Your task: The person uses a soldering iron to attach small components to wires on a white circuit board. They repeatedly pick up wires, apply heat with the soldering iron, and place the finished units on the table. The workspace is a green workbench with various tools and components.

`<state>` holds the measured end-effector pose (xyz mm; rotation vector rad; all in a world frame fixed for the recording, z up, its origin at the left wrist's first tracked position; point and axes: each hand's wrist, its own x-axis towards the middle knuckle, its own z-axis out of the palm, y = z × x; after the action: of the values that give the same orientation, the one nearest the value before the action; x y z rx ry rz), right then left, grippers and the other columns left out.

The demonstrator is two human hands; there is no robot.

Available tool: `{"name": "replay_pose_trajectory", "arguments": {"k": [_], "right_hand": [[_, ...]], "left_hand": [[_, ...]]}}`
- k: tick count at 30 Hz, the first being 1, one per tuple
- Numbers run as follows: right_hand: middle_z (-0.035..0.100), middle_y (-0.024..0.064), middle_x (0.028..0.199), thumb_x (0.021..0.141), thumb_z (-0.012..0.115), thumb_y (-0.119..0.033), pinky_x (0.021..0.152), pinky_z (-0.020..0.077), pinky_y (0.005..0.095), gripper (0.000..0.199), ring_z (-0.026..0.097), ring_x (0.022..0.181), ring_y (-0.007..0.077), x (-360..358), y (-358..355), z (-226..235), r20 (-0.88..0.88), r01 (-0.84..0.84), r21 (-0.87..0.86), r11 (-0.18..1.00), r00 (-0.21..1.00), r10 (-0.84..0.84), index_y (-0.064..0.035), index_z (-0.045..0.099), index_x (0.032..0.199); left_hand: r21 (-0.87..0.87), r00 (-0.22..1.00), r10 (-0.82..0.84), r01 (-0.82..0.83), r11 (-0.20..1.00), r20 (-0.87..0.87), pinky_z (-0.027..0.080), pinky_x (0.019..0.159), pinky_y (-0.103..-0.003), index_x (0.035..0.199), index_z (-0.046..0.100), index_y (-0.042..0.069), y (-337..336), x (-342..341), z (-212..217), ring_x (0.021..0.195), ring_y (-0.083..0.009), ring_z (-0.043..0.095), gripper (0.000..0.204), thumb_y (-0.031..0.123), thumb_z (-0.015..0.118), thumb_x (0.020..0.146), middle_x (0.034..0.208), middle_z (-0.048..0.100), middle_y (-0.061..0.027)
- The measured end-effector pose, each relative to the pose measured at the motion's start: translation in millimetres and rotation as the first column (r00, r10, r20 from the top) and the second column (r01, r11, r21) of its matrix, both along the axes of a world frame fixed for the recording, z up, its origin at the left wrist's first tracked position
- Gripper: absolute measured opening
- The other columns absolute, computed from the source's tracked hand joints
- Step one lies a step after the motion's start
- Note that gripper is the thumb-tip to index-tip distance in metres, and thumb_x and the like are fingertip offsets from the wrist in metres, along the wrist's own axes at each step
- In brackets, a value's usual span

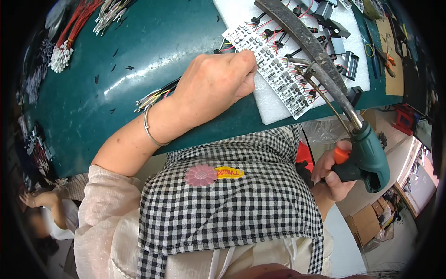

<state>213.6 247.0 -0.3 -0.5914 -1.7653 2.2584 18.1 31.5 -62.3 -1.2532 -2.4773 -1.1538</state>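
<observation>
Looking down through the head camera, I took the white foam pad (274, 104) as my landmark. It lay on the dark green table (153, 42), with its near corner hanging close to the table's front edge. The pad served as the only tray in sight: on it sat a pale circuit board panel (269, 60) crowded with small black parts, and beyond that, toward the far end of the pad, a row of black components with red leads (278, 35) and several black rectangular modules (346, 58).

The left hand (213, 83) rested at the pad's left edge, fingers curled down in a loose fist with the fingertips pressed on the near corner of the panel; I could not tell whether anything was pinched under them. A bundle of black, yellow and white wires (155, 96) ran out from beneath that hand, left of the pad. A thin metal bangle (149, 130) circled the wrist.

The right hand (332, 174), below the pad and off the table's edge, was wrapped tight round the green soldering gun (367, 160), one finger by its orange trigger (341, 156). The gun's dark barrel reached up over the pad, its tip just above the panel.
</observation>
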Motion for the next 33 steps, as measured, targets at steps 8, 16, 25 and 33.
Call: {"name": "replay_pose_trajectory", "arguments": {"k": [8, 16, 25, 33], "right_hand": [[0.051, 0.0072, 0.068, 0.076, 0.072, -0.017, 0.059, 0.0486, 0.037, 0.065, 0.053, 0.062, 0.0191, -20, 3, -24, -0.187, -0.108, 0.109, 0.988, 0.974, 0.127, 0.0066, 0.04, 0.128], [0.052, 0.0055, 0.068, 0.079, 0.069, -0.023, 0.101, 0.0356, 0.0567, 0.061, 0.054, 0.085, 0.0223, -60, -19, -51, -0.334, -0.16, 0.228, 0.96, 0.914, 0.231, 0.0016, 0.043, 0.13], [0.054, 0.0049, 0.071, 0.084, 0.068, -0.024, 0.105, 0.0294, 0.0622, 0.059, 0.054, 0.087, 0.0209, -57, -25, -46, -0.426, -0.08, 0.114, 0.99, 0.896, 0.121, -0.0001, 0.041, 0.131], [0.054, 0.0064, 0.074, 0.085, 0.065, -0.021, 0.087, 0.0438, 0.0459, 0.057, 0.053, 0.085, 0.022, -45, -13, -39, -0.44, 0.019, 0.18, 0.984, 0.896, 0.063, 0.003, 0.041, 0.13]], "left_hand": [[-0.088, 0.999, 0.006, -0.003, 0.996, 0.038, 0.048, 0.048, -0.033, 0.085, 0.055, 0.006, -3, 2, 10, 0.057, -0.0242, 0.063, 0.019, 0.005, 0.071, 0.075, 0.067, 0.063, -0.0091], [-0.287, 0.987, 0.026, 0.02, 0.958, 0.157, 0.052, 0.061, -0.039, 0.095, 0.056, 0.005, -16, -6, 34, 0.075, -0.032, 0.065, 0.023, 0.011, 0.07, 0.077, 0.082, 0.067, -0.0116], [-0.162, 0.966, 0.166, -0.134, 0.978, 0.201, 0.05, 0.06, -0.03, 0.098, 0.068, 0.005, -36, -80, 70, 0.062, -0.0214, 0.064, 0.024, 0.018, 0.073, 0.078, 0.074, 0.067, -0.0115], [-0.266, 0.767, 0.483, -0.614, 0.743, -0.423, 0.047, 0.077, -0.04, 0.086, 0.063, 0.007, -58, -180, 29, 0.087, -0.031, 0.057, 0.012, 0.017, 0.067, 0.079, 0.083, 0.061, -0.0098]]}}
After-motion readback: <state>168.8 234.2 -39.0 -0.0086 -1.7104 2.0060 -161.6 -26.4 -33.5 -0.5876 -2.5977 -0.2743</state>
